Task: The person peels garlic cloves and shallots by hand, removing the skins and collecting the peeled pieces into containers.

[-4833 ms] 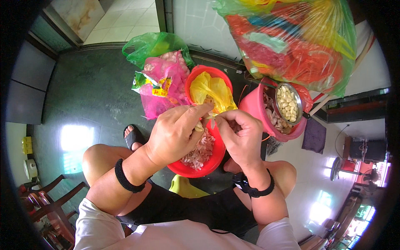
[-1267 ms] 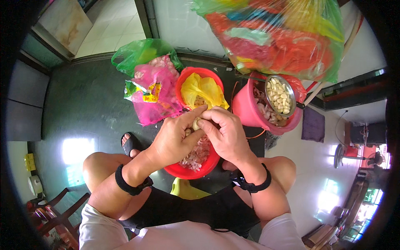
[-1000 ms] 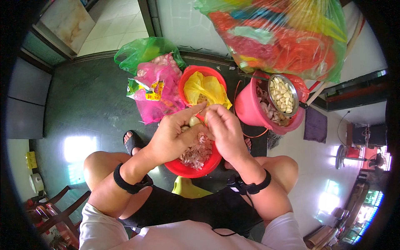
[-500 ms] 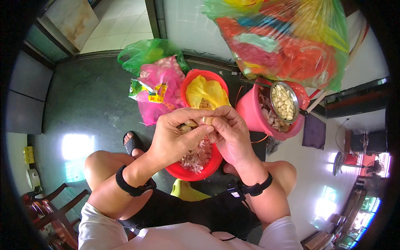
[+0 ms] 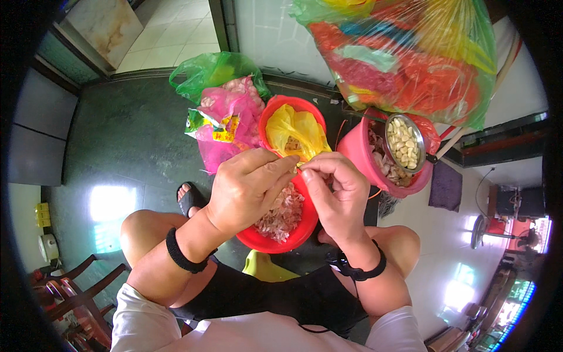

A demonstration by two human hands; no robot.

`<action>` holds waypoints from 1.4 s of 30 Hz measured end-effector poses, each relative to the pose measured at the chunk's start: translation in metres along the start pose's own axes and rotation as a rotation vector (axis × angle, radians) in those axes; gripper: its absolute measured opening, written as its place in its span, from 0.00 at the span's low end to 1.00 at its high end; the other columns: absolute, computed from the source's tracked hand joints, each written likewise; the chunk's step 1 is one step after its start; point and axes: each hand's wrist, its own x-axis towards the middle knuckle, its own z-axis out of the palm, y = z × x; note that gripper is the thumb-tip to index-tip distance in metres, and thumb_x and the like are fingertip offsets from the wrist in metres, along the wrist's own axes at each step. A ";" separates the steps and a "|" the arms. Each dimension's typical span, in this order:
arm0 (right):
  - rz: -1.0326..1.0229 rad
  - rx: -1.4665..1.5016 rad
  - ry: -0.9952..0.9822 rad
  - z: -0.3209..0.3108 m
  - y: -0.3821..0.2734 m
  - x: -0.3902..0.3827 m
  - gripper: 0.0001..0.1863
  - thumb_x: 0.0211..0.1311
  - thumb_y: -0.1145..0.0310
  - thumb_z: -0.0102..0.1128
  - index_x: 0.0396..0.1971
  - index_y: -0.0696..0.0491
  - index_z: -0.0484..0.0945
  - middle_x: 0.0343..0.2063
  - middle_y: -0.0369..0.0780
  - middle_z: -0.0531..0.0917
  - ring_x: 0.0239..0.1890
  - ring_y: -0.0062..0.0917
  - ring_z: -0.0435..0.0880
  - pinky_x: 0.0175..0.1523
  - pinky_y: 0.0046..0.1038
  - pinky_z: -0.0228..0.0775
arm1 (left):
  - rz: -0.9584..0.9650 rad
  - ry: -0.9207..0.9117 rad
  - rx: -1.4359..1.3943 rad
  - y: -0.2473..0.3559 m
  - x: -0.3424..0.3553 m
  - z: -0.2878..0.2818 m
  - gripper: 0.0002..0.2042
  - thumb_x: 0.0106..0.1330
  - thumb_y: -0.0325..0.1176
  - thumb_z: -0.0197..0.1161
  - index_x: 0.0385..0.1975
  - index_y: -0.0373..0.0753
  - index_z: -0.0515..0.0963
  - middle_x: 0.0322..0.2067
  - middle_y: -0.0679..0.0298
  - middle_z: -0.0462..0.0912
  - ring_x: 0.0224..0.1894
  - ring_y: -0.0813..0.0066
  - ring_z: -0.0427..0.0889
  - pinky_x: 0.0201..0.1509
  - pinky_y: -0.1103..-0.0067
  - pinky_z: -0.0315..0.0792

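Note:
My left hand point(image 5: 237, 190) and my right hand point(image 5: 341, 196) meet at their fingertips above a red basin point(image 5: 258, 242) of papery garlic skins point(image 5: 282, 220). Both have their fingers pinched. Between the tips is a garlic clove point(image 5: 298, 166), mostly covered by the fingers. The curled fingers of my left hand hide whatever lies in its palm. Just beyond the hands stands a red bucket point(image 5: 306, 101) with a yellow plastic bag point(image 5: 296, 129) in it. To the right, a metal bowl point(image 5: 419, 132) of peeled garlic cloves point(image 5: 402, 142) rests on a pink bucket point(image 5: 353, 144).
A pink mesh bag point(image 5: 217, 149) of garlic and a green plastic bag point(image 5: 193, 82) lie at the far left. One large clear bag point(image 5: 404, 64) stuffed with coloured plastic bags fills the far right. A wooden chair point(image 5: 76, 299) stands at the near left.
My fingertips have closed over the clove, which showed more plainly before. My left hand has turned its back up, and my right hand has shifted slightly right.

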 end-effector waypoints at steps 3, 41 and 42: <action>-0.033 -0.175 -0.005 0.003 -0.008 0.000 0.04 0.65 0.83 0.66 0.38 0.61 0.84 0.35 0.38 0.85 0.33 0.15 0.81 0.38 0.18 0.71 | 0.088 -0.025 0.140 0.000 0.000 0.001 0.15 0.56 0.26 0.74 0.44 0.37 0.87 0.32 0.60 0.83 0.31 0.61 0.85 0.33 0.70 0.80; 0.323 0.397 -0.041 0.005 0.018 0.006 0.04 0.77 0.75 0.53 0.42 0.56 0.77 0.33 0.30 0.81 0.28 0.07 0.73 0.34 0.14 0.66 | -0.294 -0.096 -0.391 -0.007 0.002 0.013 0.12 0.69 0.26 0.70 0.50 0.33 0.85 0.36 0.62 0.89 0.35 0.72 0.87 0.41 0.80 0.78; 0.347 0.491 -0.029 0.005 0.017 0.005 0.04 0.77 0.75 0.53 0.41 0.56 0.77 0.32 0.30 0.81 0.28 0.07 0.73 0.35 0.15 0.67 | -0.455 -0.089 -0.595 -0.003 0.002 0.012 0.10 0.70 0.26 0.68 0.49 0.32 0.85 0.37 0.61 0.89 0.37 0.73 0.86 0.43 0.77 0.79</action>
